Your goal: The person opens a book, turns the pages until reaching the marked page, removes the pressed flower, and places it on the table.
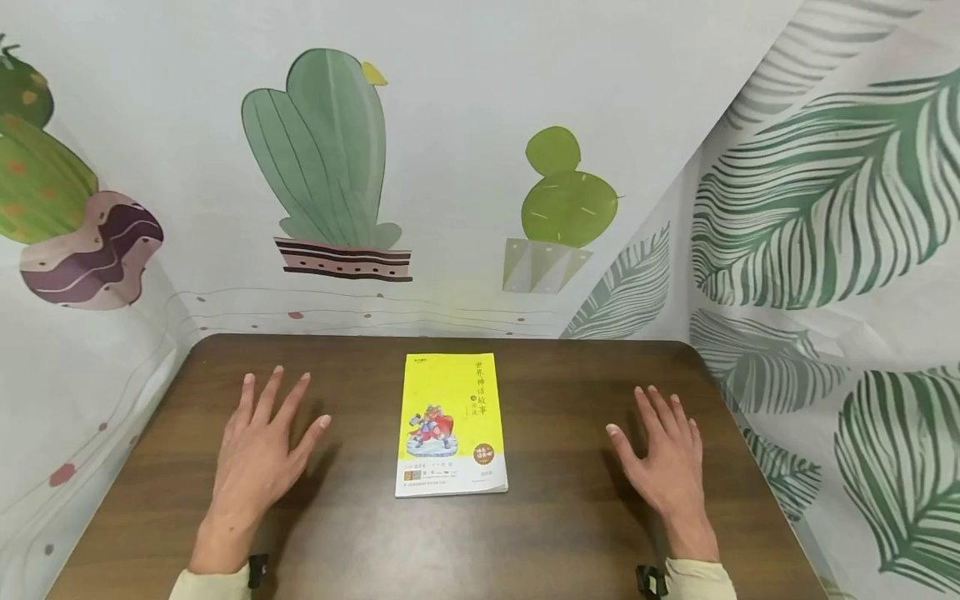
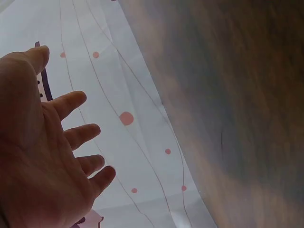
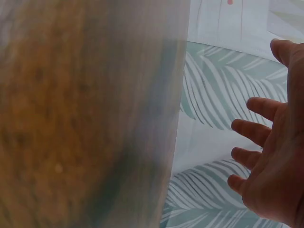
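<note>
A yellow book (image 1: 450, 417) with a white lower band lies face up near the middle of the brown table, its cover showing a small cartoon figure in red. To its left, my left hand (image 1: 262, 450) is held palm down over the table, fingers spread and holding nothing. My right hand (image 1: 667, 467) is to the right of the book, also palm down with straight fingers and nothing in it. Neither hand touches the book. In the left wrist view the left palm (image 2: 47, 142) shows bare; the right wrist view shows the right hand (image 3: 275, 156) bare too.
The wooden table (image 1: 555, 533) meets a white wall covering (image 1: 457, 167) printed with cacti at its back edge. On the right hangs a leaf-printed covering (image 1: 810, 208). Dark straps with small devices sit at both wrists.
</note>
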A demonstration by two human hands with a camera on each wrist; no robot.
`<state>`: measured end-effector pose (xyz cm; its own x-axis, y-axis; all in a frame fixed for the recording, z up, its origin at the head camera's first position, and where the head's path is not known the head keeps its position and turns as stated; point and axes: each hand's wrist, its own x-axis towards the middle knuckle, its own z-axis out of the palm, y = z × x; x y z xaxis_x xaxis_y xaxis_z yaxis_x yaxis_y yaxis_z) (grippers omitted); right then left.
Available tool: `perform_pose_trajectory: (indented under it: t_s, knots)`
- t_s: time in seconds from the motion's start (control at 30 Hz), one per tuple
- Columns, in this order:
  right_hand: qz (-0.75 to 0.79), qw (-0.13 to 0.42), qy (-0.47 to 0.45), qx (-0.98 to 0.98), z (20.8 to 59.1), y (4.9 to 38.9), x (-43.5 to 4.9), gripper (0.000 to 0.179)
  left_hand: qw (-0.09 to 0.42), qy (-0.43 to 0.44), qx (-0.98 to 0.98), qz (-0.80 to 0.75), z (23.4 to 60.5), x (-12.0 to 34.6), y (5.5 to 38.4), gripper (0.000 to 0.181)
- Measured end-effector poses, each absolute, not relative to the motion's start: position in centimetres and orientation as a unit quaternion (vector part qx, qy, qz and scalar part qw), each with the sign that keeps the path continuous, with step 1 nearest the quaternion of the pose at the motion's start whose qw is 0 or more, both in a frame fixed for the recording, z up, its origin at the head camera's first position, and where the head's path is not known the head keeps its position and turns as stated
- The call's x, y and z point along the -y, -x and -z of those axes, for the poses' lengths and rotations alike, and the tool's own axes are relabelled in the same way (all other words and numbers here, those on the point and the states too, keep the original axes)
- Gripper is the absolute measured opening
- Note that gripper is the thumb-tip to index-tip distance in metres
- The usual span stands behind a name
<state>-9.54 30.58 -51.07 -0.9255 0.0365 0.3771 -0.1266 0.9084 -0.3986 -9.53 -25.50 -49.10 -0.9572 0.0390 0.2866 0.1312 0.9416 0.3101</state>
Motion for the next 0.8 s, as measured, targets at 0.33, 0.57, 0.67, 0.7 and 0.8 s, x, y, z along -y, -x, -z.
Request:
perform_pose_trajectory:
  t_s: [0.33, 0.57, 0.67, 0.7, 0.8]
  knots:
    - [-0.226, 0.197, -0.039, 0.953, 51.2, 9.8, -30.0, 0.069, 0.163, 0.07, 0.97, 0.164, 49.2, 24.7, 9.7, 0.07]
    - [-0.236, 0.216, -0.051, 0.946, 51.3, 9.8, -29.3, 0.062, 0.176, 0.087, 0.962, 0.19, 49.4, 23.9, 9.8, 0.069]
    - [-0.24, 0.222, -0.055, 0.944, 51.3, 9.8, -28.9, 0.057, 0.173, 0.088, 0.961, 0.196, 49.5, 23.5, 9.8, 0.069]
    - [-0.241, 0.223, -0.056, 0.943, 51.3, 9.8, -28.8, 0.056, 0.169, 0.087, 0.962, 0.197, 49.4, 23.3, 9.8, 0.069]
    - [-0.245, 0.219, -0.057, 0.943, 51.3, 9.9, -28.4, 0.052, 0.157, 0.086, 0.963, 0.201, 49.3, 22.7, 9.7, 0.068]
